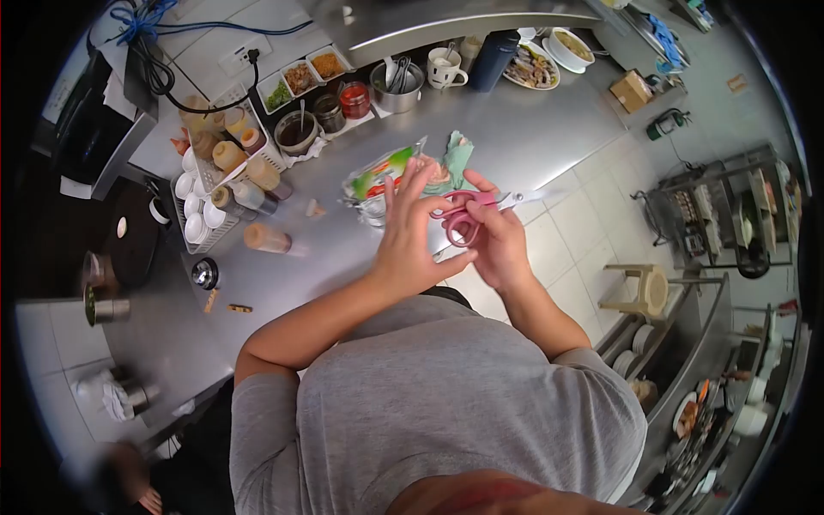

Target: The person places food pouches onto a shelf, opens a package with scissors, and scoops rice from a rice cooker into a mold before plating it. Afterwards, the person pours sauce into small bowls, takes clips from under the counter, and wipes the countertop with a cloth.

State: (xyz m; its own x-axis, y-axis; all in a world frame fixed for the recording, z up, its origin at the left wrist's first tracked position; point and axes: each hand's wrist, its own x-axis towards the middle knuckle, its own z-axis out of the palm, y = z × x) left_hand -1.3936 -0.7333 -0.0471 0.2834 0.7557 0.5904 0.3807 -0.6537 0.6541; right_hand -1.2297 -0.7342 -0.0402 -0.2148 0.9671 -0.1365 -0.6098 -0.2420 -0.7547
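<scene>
Pink-handled scissors (463, 225) are in my right hand (502, 245), with its fingers closed around the handles and the blades pointing off to the right. My left hand (408, 232) is beside the handle loops, fingers spread, its index fingertip at or touching one loop. Behind the hands on the steel counter (343, 249) lies a clear plastic package (378, 178) with a green and red label. A pale green crumpled cloth or wrapper (459, 154) is next to it, with something pinkish partly hidden by my left fingers.
Squeeze bottles (229, 155) and white cups (196, 225) fill baskets on the left. One bottle (268, 239) stands alone. Sauce pots (296, 133), a mug (446, 69) and food plates (530, 69) line the back. A stool (639, 290) is at right; another person's hand (150, 499) shows lower left.
</scene>
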